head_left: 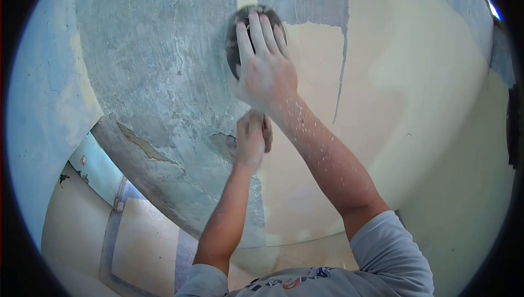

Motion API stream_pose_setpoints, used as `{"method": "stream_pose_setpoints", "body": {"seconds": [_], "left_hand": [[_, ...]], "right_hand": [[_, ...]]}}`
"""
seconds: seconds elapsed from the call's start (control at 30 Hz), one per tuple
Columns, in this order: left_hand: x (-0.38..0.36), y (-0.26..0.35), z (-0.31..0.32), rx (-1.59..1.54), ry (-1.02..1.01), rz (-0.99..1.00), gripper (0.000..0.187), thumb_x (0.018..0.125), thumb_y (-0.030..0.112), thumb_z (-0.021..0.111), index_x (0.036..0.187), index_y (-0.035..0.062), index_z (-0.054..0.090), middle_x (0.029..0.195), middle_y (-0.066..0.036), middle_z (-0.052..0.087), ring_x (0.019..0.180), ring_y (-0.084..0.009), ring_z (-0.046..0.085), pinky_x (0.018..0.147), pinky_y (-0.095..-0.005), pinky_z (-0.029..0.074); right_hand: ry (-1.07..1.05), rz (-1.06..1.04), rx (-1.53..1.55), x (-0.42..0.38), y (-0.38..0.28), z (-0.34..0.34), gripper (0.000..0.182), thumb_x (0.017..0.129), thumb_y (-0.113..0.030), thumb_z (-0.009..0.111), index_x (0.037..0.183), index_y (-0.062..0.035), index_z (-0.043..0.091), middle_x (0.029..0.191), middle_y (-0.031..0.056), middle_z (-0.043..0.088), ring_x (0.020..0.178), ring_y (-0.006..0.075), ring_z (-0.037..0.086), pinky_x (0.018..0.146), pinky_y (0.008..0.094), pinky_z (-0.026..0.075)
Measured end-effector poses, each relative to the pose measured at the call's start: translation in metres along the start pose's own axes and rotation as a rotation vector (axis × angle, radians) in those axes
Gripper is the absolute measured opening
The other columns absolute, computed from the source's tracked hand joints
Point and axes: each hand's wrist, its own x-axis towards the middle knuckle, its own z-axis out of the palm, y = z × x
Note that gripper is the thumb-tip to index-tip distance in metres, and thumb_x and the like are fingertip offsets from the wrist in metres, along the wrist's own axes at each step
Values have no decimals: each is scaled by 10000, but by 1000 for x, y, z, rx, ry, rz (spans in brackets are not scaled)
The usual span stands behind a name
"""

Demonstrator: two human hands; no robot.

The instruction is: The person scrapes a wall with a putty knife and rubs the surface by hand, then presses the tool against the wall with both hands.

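My right hand (266, 70) lies with its fingers spread on the back of a dark oval tool (233, 46), which is against the wall. The tool sits near the border between the grey-blue rough surface (164, 35) and the smooth cream layer (316, 57). Below it, my left hand (251, 136) is closed round a brownish handle (267, 133); whether this handle joins the oval tool is hidden behind my right hand. White specks dot my right forearm.
Chipped patches (143, 143) mark the lower left edge of the rough wall. An opening at the lower left shows another room with a pale panel (143, 237). A dark object (512, 128) stands at the far right edge.
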Motion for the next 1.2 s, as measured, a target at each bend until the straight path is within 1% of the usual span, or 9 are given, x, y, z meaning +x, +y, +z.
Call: {"method": "stream_pose_setpoints", "body": {"seconds": [0.13, 0.37, 0.7, 0.83, 0.97, 1.0, 1.03, 1.13, 1.2], "left_hand": [[11, 32, 12, -6, -2, -12, 435, 1124, 361, 359, 777, 109, 433, 569, 36, 375, 410, -64, 316, 380, -257, 212], [-23, -24, -11, 7, 24, -59, 444, 1120, 403, 394, 788, 110, 434, 573, 46, 379, 415, -58, 332, 377, -253, 220], [13, 34, 5, 37, 10, -21, 443, 1122, 385, 381, 785, 107, 447, 568, 38, 392, 416, -57, 332, 389, -257, 226], [-6, 6, -3, 81, 56, -21, 441, 1124, 388, 393, 796, 101, 454, 572, 36, 396, 411, -61, 337, 385, -255, 235], [-21, -24, -15, 40, 58, -17, 417, 1118, 371, 412, 810, 94, 456, 571, 35, 407, 413, -59, 350, 380, -245, 261], [-22, -22, -14, 19, 39, -40, 422, 1118, 373, 407, 804, 95, 456, 569, 35, 406, 413, -58, 350, 378, -245, 259], [-22, -19, -14, -2, 22, -61, 428, 1119, 375, 403, 799, 96, 456, 566, 36, 405, 414, -57, 350, 377, -245, 257], [-5, 1, -14, 91, 45, -56, 443, 1120, 381, 394, 785, 98, 455, 565, 34, 403, 409, -59, 345, 369, -250, 250], [7, 12, -14, 97, 46, -65, 454, 1121, 380, 386, 770, 100, 452, 560, 30, 409, 403, -63, 343, 364, -253, 247]], "right_hand": [[59, -12, -35, 22, 6, 4, 610, 857, -148, 569, 1421, 79, 516, 1529, 302, 444, 1469, 423, 384, 1237, 508, 263], [-83, 38, 20, -41, -12, 4, 617, 872, -129, 554, 1451, 72, 492, 1572, 297, 401, 1508, 425, 336, 1247, 526, 242], [59, 9, -22, 24, 1, 6, 622, 847, -138, 586, 1427, 72, 510, 1527, 301, 451, 1461, 419, 403, 1230, 497, 286], [-1, 26, 44, -7, -5, 5, 659, 846, -149, 593, 1460, 62, 482, 1553, 301, 417, 1481, 412, 378, 1247, 485, 260], [-103, 80, 35, -40, -17, 2, 676, 844, -158, 606, 1483, 27, 481, 1603, 246, 384, 1525, 364, 323, 1253, 540, 213], [-126, 98, 14, -38, -19, -1, 682, 846, -178, 608, 1491, 5, 485, 1610, 226, 385, 1532, 342, 317, 1241, 610, 182], [-126, 94, 15, -34, -19, -2, 682, 846, -178, 608, 1491, 5, 485, 1610, 226, 385, 1532, 342, 317, 1241, 610, 182], [-69, 102, -100, -14, -15, 5, 699, 854, -230, 606, 1505, -13, 478, 1614, 211, 386, 1529, 330, 324, 1192, 713, 182], [-57, 116, -98, 2, -12, 4, 701, 854, -229, 607, 1508, -14, 473, 1611, 207, 390, 1526, 328, 330, 1187, 717, 192]]}}
